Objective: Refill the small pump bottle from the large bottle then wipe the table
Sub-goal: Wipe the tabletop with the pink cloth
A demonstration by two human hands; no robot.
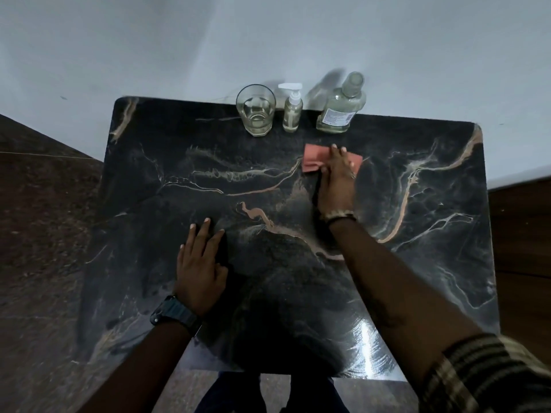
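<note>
Near the far edge of the table (143, 180), your right hand (335, 186) pressed flat, straight fingers on the pink cloth (313, 160), just before the large bottle (340, 107) and small pump bottle (292, 110). Your left hand (201, 268) lay flat, holding nothing. Overlapping strokes, kept short of the bottles, would have served best.
</note>
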